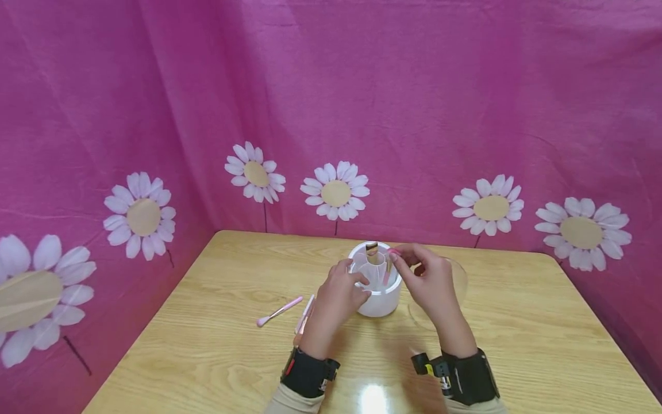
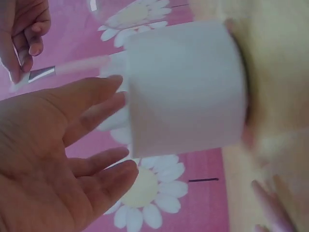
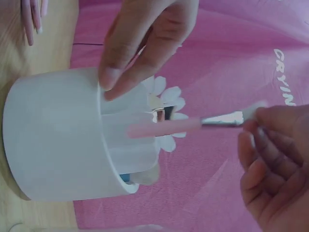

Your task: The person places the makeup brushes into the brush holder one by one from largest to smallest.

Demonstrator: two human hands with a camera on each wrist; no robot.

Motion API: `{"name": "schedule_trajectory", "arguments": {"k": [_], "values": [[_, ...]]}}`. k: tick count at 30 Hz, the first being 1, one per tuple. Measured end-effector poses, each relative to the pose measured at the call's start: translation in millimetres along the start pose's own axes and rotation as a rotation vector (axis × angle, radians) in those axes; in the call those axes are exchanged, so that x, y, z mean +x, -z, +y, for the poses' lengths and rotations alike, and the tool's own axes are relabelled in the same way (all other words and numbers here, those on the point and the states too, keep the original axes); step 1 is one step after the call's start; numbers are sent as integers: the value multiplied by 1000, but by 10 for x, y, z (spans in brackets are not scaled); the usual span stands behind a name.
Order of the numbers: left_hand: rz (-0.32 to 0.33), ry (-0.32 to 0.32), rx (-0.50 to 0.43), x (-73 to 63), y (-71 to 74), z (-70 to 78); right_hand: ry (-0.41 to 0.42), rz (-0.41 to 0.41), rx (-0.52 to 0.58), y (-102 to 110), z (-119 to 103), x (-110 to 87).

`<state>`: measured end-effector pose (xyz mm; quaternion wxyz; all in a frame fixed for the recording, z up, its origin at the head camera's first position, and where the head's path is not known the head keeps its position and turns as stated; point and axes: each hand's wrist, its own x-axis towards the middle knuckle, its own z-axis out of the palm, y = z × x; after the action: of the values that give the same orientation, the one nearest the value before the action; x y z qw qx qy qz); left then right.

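A white round brush holder [image 1: 380,305] stands upright on the table, with clear dividers inside. My right hand [image 1: 426,279] pinches a makeup brush [image 3: 166,128] by its pale bristle tip. The brush has a pink handle and a silver ferrule, and its handle end points down into the holder. At the holder's near left side is my left hand [image 1: 338,293], fingers loosely extended and fingertips right at the rim. Another brush [image 1: 372,249], with dark-tipped bristles, stands inside the holder, its handle hidden.
Left of the holder, a pink makeup brush [image 1: 279,312] lies on the wooden table [image 1: 217,356]. More brushes [image 1: 305,315] lie beside my left wrist, partly covered by it. A clear round cover [image 1: 459,282] sits behind my right hand. A pink flowered cloth [image 1: 414,115] hangs behind the table.
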<state>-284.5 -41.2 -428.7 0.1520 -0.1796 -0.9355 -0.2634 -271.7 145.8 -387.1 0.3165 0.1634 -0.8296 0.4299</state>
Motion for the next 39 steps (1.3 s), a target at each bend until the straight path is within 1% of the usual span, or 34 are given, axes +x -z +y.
{"name": "schedule_trajectory", "arguments": {"k": [3, 6, 8, 11, 15, 18, 24, 26, 29, 35, 39], "values": [[-4, -2, -5, -1, -64, -18, -42, 1, -16, -28, 30, 5], [-17, 0, -9, 1, -94, -30, -78, -11, -26, -46, 60, -1], [-38, 15, -10, -7, -103, -36, -97, -35, -35, -51, 78, -16], [-89, 50, -16, -44, -136, -40, -119, -82, -55, -61, 115, -74], [-134, 74, 3, -101, -169, -47, -145, -138, -80, -71, 143, -146], [-153, 74, 19, -99, -130, -43, -150, -157, -95, -55, 126, -138], [-204, 50, 33, 18, 45, 5, -129, -193, -122, -16, 48, 0], [-215, 37, 36, 36, 73, 12, -123, -212, -147, 1, 12, 19], [-224, 26, 33, 45, 92, 26, -131, -241, -187, 14, -30, 28], [-264, 33, 48, -19, 111, 34, -144, -332, -190, -39, -74, -27], [-243, 15, 57, -1, 124, 20, -143, -340, -181, -78, -69, -28]]}}
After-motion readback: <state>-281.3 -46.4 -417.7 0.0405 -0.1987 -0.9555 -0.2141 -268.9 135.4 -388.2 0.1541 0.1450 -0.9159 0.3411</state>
